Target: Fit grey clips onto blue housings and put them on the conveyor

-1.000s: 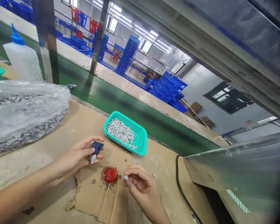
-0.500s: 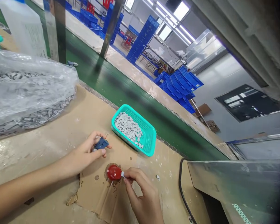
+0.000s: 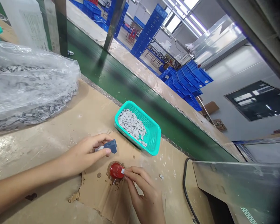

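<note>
Grey piece [image 3: 123, 171] — pinched between thumb and fingertips of the right hand [image 3: 146, 189], at the three o'clock edge of a red dish [image 3: 115, 171]; contact cannot be told. Dish sits on stained cardboard [image 3: 102, 191]. Left hand [image 3: 92, 149], toward the dish's eleven o'clock, grips a dark blue part [image 3: 110, 146] between thumb and fingers. Green basket [image 3: 154, 137] holding grey pieces [image 3: 132, 123] stands at one o'clock — one loose piece [image 3: 161, 177] lies at three.

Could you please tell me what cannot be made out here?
Head view:
Blue piece: partly covered by the left hand.
Small pale piece: one end hidden by the right hand; contact with the red item too small to judge.
White bottle: top cut off by the upper edge; print too blurred.
</note>
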Tool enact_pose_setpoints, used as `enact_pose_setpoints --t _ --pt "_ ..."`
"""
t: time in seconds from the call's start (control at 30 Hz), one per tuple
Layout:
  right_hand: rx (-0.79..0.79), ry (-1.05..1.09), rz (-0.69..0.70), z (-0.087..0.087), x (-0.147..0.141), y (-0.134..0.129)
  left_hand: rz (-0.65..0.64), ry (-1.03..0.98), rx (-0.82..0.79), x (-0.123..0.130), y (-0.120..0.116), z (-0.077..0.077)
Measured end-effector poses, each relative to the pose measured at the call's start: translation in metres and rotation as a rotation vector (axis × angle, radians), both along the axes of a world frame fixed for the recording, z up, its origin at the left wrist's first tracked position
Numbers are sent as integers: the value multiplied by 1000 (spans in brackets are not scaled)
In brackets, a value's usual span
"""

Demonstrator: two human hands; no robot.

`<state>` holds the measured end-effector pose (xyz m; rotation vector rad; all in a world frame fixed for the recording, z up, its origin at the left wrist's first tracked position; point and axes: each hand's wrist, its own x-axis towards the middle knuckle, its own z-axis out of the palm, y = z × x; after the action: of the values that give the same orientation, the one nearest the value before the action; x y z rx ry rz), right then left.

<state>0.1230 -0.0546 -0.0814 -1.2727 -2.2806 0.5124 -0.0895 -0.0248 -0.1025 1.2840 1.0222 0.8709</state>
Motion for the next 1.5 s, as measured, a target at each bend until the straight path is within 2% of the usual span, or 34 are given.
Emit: enact_pose_setpoints --t 0.27,0.4,0.63,0.8,0.9,1.0,1.17,1.33,1.5 --pt "88 -8 -26 0 -3 -3 -26 251 203 -1 -3 13" --pt "99 -10 -22 -1 -2 -3 -45 244 243 3 -5 16" --pt "183 17 -52 0 0 -4 -31 168 273 8 -11 8" --pt "245 23 12 6 3 1 -101 205 297 7 -10 10" --pt "284 -8 2 10 5 3 -138 255 325 4 -8 13" --pt "235 31 27 16 -1 0 -146 241 318 2 -10 16" --pt "147 265 36 28 -24 -5 -125 170 367 2 -19 20" --pt "49 272 52 28 -31 -1 -136 179 381 2 -19 21" --pt "50 237 78 24 -28 -1 -165 176 377 0 -20 23"
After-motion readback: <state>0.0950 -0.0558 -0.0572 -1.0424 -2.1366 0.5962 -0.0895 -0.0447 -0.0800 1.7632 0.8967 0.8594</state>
